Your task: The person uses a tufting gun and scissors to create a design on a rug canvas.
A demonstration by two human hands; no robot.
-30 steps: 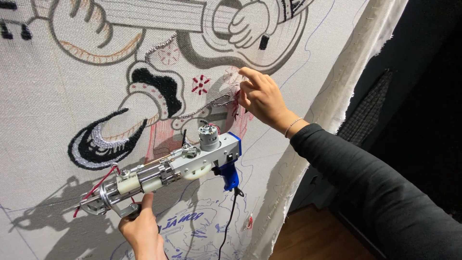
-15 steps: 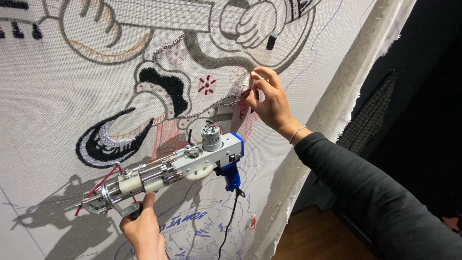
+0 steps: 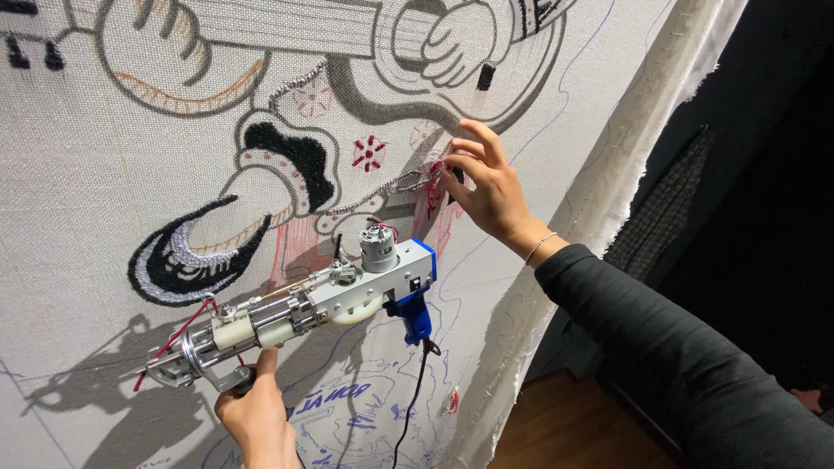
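Gripping the front handle of the silver-and-blue metal tufting gun (image 3: 321, 300) from below, the left hand (image 3: 256, 415) is closed around it. The right hand (image 3: 486, 187), fingers loosely spread, touches red yarn (image 3: 432, 187) on the stretched beige tufting cloth (image 3: 104, 174), up-right of the gun.

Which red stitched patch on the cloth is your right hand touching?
The red tufted patch at the right hand's fingertips, beside the grey outline. The small red flower shape lies apart to its left, untouched.
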